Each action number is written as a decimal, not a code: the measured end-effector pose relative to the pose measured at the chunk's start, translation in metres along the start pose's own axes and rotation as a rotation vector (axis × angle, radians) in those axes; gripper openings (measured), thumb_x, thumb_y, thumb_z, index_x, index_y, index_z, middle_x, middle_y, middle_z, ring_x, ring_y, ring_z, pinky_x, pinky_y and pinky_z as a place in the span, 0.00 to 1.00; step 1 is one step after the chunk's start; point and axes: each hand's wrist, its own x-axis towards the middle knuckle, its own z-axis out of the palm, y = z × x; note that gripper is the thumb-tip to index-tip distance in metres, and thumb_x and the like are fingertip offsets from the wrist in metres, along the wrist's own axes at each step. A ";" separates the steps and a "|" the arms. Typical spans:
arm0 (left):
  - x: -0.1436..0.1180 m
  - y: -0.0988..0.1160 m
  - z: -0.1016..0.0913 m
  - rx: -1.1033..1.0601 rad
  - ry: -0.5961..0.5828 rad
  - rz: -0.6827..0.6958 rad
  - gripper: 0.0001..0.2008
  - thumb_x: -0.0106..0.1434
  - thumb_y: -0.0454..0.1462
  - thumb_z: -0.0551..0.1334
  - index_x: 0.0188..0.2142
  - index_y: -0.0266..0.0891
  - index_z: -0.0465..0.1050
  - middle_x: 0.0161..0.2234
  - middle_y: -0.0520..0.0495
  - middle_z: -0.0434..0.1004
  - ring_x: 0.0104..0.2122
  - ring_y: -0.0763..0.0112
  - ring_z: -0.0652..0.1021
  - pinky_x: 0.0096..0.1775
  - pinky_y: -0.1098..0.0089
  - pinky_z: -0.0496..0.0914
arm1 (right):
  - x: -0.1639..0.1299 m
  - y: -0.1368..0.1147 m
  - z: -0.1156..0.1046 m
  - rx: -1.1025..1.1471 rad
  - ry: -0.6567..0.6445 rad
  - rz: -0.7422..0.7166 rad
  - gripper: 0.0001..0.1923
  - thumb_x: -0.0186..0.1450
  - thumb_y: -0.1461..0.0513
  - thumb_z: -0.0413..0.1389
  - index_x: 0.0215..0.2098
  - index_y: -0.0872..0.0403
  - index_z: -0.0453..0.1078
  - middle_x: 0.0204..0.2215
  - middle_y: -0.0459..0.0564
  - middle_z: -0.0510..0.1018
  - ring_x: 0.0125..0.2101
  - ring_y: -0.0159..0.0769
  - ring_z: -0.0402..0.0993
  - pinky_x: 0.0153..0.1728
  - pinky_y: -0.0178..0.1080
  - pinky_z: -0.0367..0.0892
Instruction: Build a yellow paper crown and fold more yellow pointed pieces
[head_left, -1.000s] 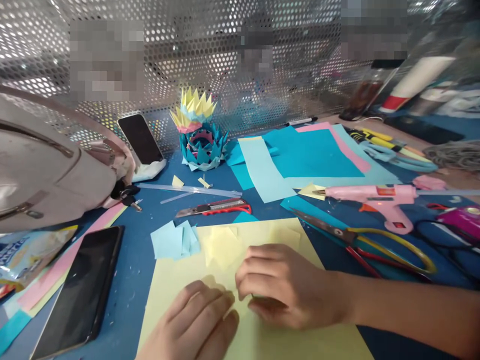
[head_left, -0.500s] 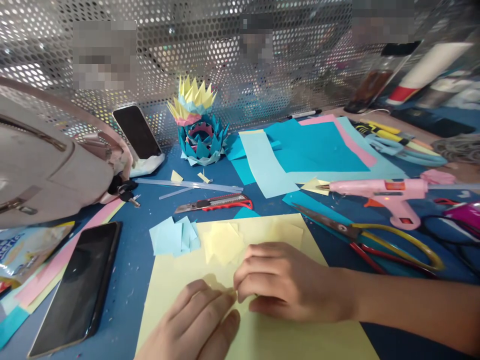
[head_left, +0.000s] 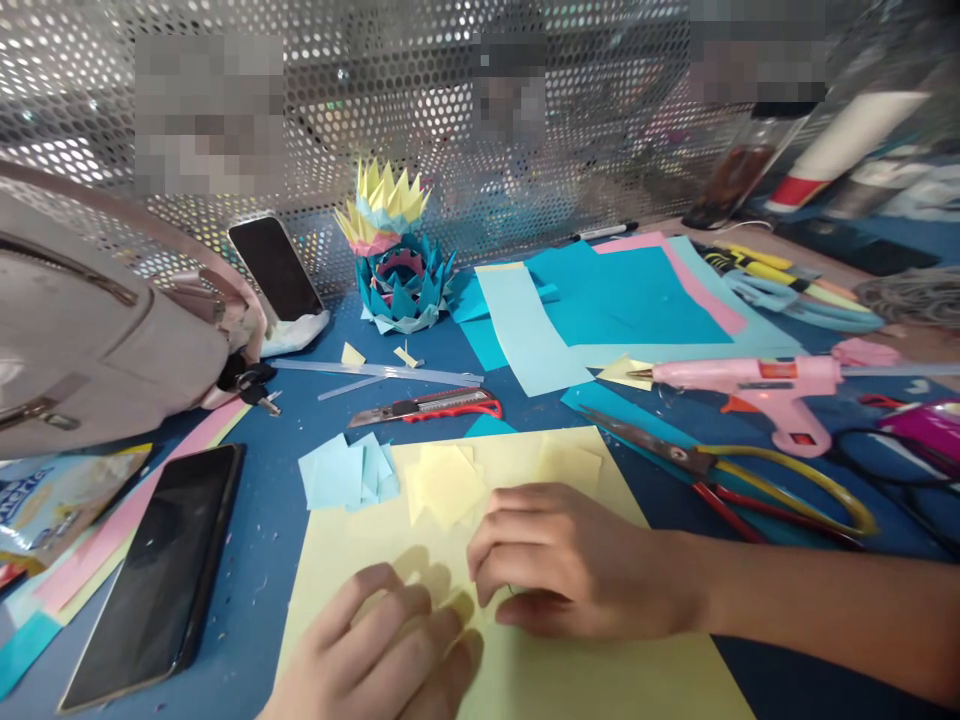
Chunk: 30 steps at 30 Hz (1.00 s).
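Observation:
A large pale yellow sheet [head_left: 600, 680] lies under both hands. My left hand [head_left: 382, 640] has curled fingers, slightly blurred, with a small yellow paper piece [head_left: 463, 604] at its fingertips. Just to the right, my right hand [head_left: 555, 560] is bent over the same piece, its fingers closed at the paper's right side; they hide much of it. Beyond the hands lie a stack of yellow paper squares [head_left: 444, 482], another yellow square [head_left: 574, 466] and a stack of light blue squares [head_left: 346, 472].
Scissors [head_left: 701, 460], a pink glue gun [head_left: 750, 375] and a red utility knife [head_left: 431, 406] lie around the sheet. A spiky folded-paper piece [head_left: 405, 285] stands behind, beside blue paper sheets [head_left: 637, 295]. A phone [head_left: 157, 570] and a bag [head_left: 97, 320] are at left.
My left hand's index and middle knuckles have shifted, and its fingertips have drawn slightly back from the right hand. The right hand stays nearly in place. The view has shifted slightly.

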 end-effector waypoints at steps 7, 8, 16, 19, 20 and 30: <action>0.002 0.000 -0.008 0.076 -0.054 0.053 0.08 0.68 0.26 0.62 0.39 0.38 0.77 0.21 0.58 0.71 0.22 0.73 0.70 0.34 0.66 0.71 | -0.002 0.002 0.001 -0.006 -0.004 -0.008 0.11 0.74 0.60 0.53 0.51 0.55 0.71 0.45 0.51 0.79 0.42 0.35 0.71 0.46 0.38 0.66; 0.003 -0.001 -0.007 0.069 -0.051 0.058 0.07 0.68 0.26 0.61 0.38 0.38 0.76 0.21 0.57 0.70 0.21 0.74 0.69 0.33 0.67 0.71 | -0.003 0.002 0.001 -0.007 -0.003 -0.007 0.12 0.74 0.60 0.54 0.53 0.54 0.72 0.45 0.51 0.79 0.42 0.35 0.71 0.47 0.38 0.66; 0.002 -0.002 -0.006 0.051 -0.079 0.089 0.08 0.68 0.26 0.61 0.35 0.37 0.76 0.21 0.56 0.68 0.21 0.74 0.67 0.31 0.68 0.68 | -0.002 0.001 0.001 -0.008 0.009 -0.018 0.13 0.72 0.63 0.56 0.53 0.55 0.73 0.44 0.52 0.79 0.41 0.35 0.71 0.45 0.39 0.66; 0.002 -0.001 -0.004 0.060 -0.066 0.094 0.09 0.68 0.26 0.61 0.34 0.38 0.75 0.20 0.57 0.67 0.21 0.74 0.66 0.30 0.69 0.68 | -0.001 0.000 0.000 -0.001 -0.006 -0.003 0.13 0.72 0.64 0.55 0.53 0.55 0.73 0.44 0.52 0.79 0.42 0.36 0.71 0.46 0.39 0.66; 0.002 -0.001 -0.003 0.060 -0.062 0.097 0.09 0.68 0.26 0.61 0.34 0.38 0.75 0.20 0.57 0.66 0.21 0.75 0.66 0.30 0.69 0.68 | -0.001 0.000 0.000 0.004 -0.007 0.000 0.13 0.72 0.64 0.55 0.53 0.55 0.73 0.44 0.52 0.79 0.42 0.36 0.71 0.46 0.39 0.66; 0.000 -0.001 -0.003 0.058 -0.066 0.094 0.08 0.68 0.26 0.60 0.35 0.38 0.75 0.21 0.57 0.69 0.21 0.74 0.66 0.31 0.69 0.69 | -0.002 0.000 0.001 0.025 -0.010 0.012 0.13 0.72 0.64 0.54 0.53 0.55 0.73 0.45 0.53 0.79 0.42 0.37 0.71 0.45 0.40 0.66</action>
